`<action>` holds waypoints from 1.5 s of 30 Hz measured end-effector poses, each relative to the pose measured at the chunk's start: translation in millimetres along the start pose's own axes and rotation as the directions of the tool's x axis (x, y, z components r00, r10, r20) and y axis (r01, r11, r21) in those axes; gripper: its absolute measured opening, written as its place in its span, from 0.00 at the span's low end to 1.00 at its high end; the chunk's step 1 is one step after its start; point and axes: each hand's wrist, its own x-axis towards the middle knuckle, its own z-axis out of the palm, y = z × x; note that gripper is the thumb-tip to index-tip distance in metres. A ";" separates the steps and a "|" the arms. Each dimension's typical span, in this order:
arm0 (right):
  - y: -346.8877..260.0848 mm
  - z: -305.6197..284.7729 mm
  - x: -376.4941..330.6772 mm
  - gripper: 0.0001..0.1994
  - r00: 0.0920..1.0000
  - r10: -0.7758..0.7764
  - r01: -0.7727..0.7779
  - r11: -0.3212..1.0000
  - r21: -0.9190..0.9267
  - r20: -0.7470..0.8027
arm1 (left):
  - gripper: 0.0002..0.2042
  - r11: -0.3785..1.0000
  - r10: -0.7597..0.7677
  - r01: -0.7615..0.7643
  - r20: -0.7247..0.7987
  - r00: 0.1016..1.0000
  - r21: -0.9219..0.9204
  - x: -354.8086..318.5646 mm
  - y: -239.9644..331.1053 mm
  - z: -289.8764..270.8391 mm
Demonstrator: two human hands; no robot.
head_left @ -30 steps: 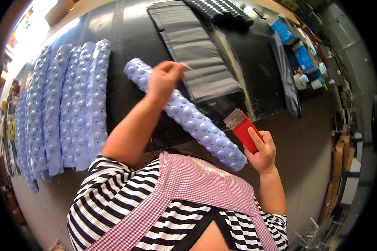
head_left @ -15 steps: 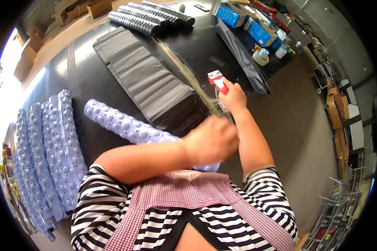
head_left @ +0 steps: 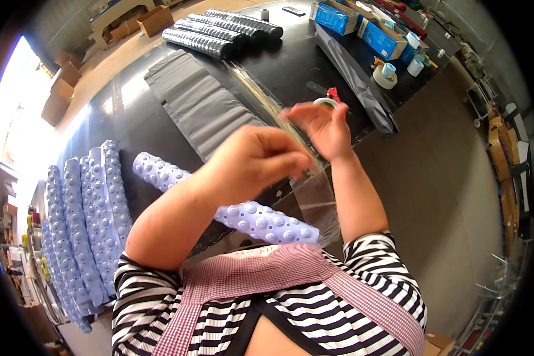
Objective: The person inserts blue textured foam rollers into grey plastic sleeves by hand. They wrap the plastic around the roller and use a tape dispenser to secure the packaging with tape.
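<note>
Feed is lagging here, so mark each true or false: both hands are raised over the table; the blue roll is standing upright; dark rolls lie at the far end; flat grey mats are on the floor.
1. Both hands, left hand and right hand, are raised over the table. True.
2. The blue roll is standing upright. False: it lies flat on the table.
3. Dark rolls lie at the far end. True.
4. Flat grey mats are on the floor. False: they are on the table.

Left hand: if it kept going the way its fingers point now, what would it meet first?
Likely the right hand. The left hand pinches clear tape, its fingers pointing right along the strip toward that hand and its tape dispenser. Depth is unclear, so it might pass underneath.
</note>
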 end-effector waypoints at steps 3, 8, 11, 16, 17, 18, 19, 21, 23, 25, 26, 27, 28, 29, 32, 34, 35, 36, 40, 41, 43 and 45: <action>-19.4 61.6 -35.2 0.66 0.958 0.134 -0.221 0.910 0.351 0.255 | 0.10 0.993 0.074 -0.053 -0.201 0.977 0.107 -0.6 -2.9 -18.5; -30.8 103.1 -81.6 0.52 0.856 0.436 -0.502 0.829 0.244 0.279 | 0.10 0.996 -0.005 0.042 -0.406 0.914 0.081 -36.0 -23.1 -54.9; -42.9 126.2 -88.6 0.47 0.757 0.579 -0.642 0.573 0.510 0.302 | 0.10 0.997 -0.023 0.052 -0.437 0.899 0.054 -59.9 -36.8 -68.9; -13.1 139.3 -62.4 0.36 0.642 0.758 -0.749 0.589 0.304 0.112 | 0.11 0.988 0.104 -0.041 -0.434 0.895 0.151 -75.4 -34.3 -68.0; -12.9 149.0 -51.6 0.31 0.616 0.787 -0.772 0.593 0.231 0.038 | 0.10 0.984 0.129 -0.062 -0.427 0.895 0.168 -78.0 -34.3 -68.5; -0.5 150.7 -50.3 0.31 0.641 0.768 -0.761 0.638 0.119 -0.014 | 0.10 0.983 0.124 -0.049 -0.448 0.885 0.175 -80.4 -31.9 -71.3; 10.7 154.5 -50.0 0.32 0.664 0.746 -0.747 0.665 0.005 -0.060 | 0.10 0.984 0.121 -0.047 -0.455 0.882 0.169 -85.0 -30.4 -75.9; 13.9 163.6 -53.8 0.35 0.651 0.754 -0.753 0.656 0.057 -0.082 | 0.11 0.976 0.159 -0.050 -0.532 0.832 0.213 -94.9 -28.0 -90.0; 18.2 168.8 -67.0 0.37 0.649 0.748 -0.749 0.660 0.057 -0.139 | 0.11 0.965 0.187 -0.034 -0.586 0.789 0.261 -109.3 -34.8 -106.0; 24.9 171.1 -77.7 0.29 0.629 0.753 -0.756 0.651 0.076 -0.193 | 0.10 0.971 0.162 -0.010 -0.626 0.763 0.238 -120.3 -49.6 -123.2; 29.1 167.6 -83.4 0.23 0.607 0.764 -0.772 0.632 0.064 -0.219 | 0.10 0.968 0.165 0.008 -0.658 0.734 0.251 -124.1 -57.7 -128.6; 33.9 164.8 -88.2 0.17 0.585 0.773 -0.789 0.613 0.052 -0.246 | 0.10 0.970 0.148 0.023 -0.664 0.733 0.241 -127.9 -67.4 -134.5; 39.3 163.2 -90.4 0.07 0.577 0.768 -0.776 0.622 0.110 -0.278 | 0.10 0.976 0.106 0.059 -0.692 0.714 0.210 -131.1 -76.8 -140.8; 43.5 162.0 -89.9 0.07 0.569 0.775 -0.780 0.615 0.119 -0.274 | 0.10 0.980 0.064 0.094 -0.718 0.693 0.177 -134.3 -86.7 -145.8; 56.8 160.6 -80.6 0.09 0.496 0.776 -0.817 0.569 0.094 -0.390 | 0.11 0.974 0.012 0.165 -0.762 0.648 0.156 -144.4 -126.9 -168.0; 68.2 169.8 -70.3 0.12 0.501 0.755 -0.814 0.577 0.066 -0.422 | 0.11 0.963 -0.016 0.223 -0.795 0.607 0.151 -147.7 -149.1 -181.2; 75.6 173.9 -64.2 0.15 0.517 0.726 -0.806 0.592 0.028 -0.453 | 0.11 0.962 -0.026 0.230 -0.794 0.607 0.145 -148.2 -157.8 -187.8; 85.8 174.0 -57.4 0.22 0.522 0.713 -0.829 0.554 -0.080 -0.469 | 0.11 0.949 -0.015 0.266 -0.818 0.575 0.170 -149.0 -166.8 -196.3; 119.3 175.6 -31.0 0.27 0.579 0.604 -0.804 0.533 -0.263 -0.548 | 0.12 0.913 -0.005 0.348 -0.845 0.535 0.215 -147.8 -185.5 -223.9; 121.7 175.6 -28.0 0.27 0.579 0.607 -0.805 0.532 -0.263 -0.544 | 0.13 0.893 -0.003 0.380 -0.841 0.540 0.241 -146.9 -187.9 -227.8; 124.0 173.9 -23.6 0.27 0.548 0.618 -0.834 0.462 -0.303 -0.564 | 0.12 0.861 -0.003 0.426 -0.834 0.552 0.279 -141.7 -193.6 -232.9; 131.6 167.0 -26.7 0.28 0.553 0.604 -0.828 0.472 -0.302 -0.573 | 0.12 0.837 -0.011 0.456 -0.822 0.569 0.304 -136.4 -194.3 -232.2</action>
